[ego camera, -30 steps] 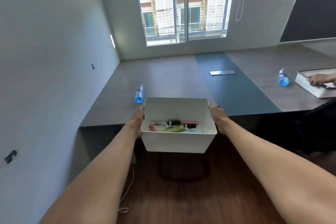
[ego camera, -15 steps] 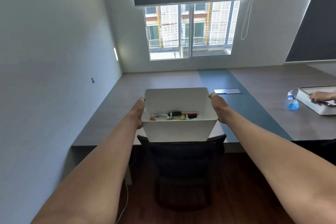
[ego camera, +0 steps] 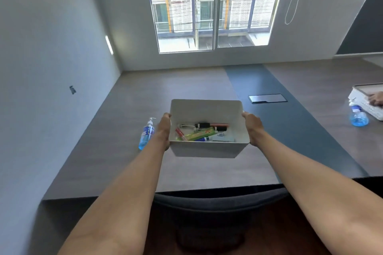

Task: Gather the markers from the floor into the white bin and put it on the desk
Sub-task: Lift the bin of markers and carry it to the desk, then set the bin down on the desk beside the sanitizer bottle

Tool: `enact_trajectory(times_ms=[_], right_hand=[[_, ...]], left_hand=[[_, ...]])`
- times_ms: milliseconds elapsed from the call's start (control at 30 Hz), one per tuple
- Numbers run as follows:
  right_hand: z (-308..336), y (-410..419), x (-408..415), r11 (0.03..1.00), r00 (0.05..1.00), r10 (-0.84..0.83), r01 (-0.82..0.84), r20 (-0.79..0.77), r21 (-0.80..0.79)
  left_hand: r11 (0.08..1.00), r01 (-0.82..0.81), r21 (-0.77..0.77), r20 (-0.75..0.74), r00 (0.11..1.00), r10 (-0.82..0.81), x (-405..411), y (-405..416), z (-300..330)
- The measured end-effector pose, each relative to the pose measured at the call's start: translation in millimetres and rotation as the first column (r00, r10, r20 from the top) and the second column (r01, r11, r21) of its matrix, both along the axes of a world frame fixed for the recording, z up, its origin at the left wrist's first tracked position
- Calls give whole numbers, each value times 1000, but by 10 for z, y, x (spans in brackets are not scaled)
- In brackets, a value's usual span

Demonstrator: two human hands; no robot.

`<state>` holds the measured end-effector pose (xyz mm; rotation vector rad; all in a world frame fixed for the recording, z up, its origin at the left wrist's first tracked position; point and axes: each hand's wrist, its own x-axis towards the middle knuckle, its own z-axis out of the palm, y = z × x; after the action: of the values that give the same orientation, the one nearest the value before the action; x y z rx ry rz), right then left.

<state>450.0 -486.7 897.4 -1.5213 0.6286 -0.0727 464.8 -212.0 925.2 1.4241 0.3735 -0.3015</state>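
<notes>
The white bin (ego camera: 207, 150) is held over the grey-brown desk (ego camera: 186, 172), out past its front edge. My left hand (ego camera: 164, 128) grips the bin's left wall and my right hand (ego camera: 251, 127) grips its right wall. Several markers (ego camera: 204, 131) in black, red, green and blue lie in the bottom of the bin. Whether the bin's base touches the desk I cannot tell.
A blue sanitizer bottle (ego camera: 146, 133) stands just left of my left hand. A dark chair back (ego camera: 217, 201) sits against the desk edge below my arms. At the right are another blue bottle (ego camera: 358, 115), a white tray (ego camera: 365, 102) and another person's hand (ego camera: 376, 99). A cable hatch (ego camera: 267, 98) lies in the blue strip.
The bin has moved forward from in front of the desk edge to over the desktop, and the view has tilted down. Both hands keep their grip.
</notes>
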Motion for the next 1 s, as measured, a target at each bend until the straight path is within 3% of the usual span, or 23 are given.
enact_trajectory(times_ms=[200,533,667,900,1000], right_hand=[[-311,-78,594,997,995,-78,76,-61,-26],[-1139,-305,1470,992,990,49,-33,-130,121],[-1942,-579,1856,973,976,164,-137,-141,188],[-1888,-510,2129,969,962,224,-202,-157,145],[-1532,-313,2109,978,966,203,-208,-160,-14]], left_hand=[[999,-2,51,-90,996,7,760,-75,-700],[999,-7,37,-201,980,14,1326,-367,-1119],[999,-24,38,-237,971,32,1536,-413,-1386],[998,-64,-29,-258,965,54,1853,-332,-1599],[999,-43,-29,-241,970,34,1910,-297,-1573]])
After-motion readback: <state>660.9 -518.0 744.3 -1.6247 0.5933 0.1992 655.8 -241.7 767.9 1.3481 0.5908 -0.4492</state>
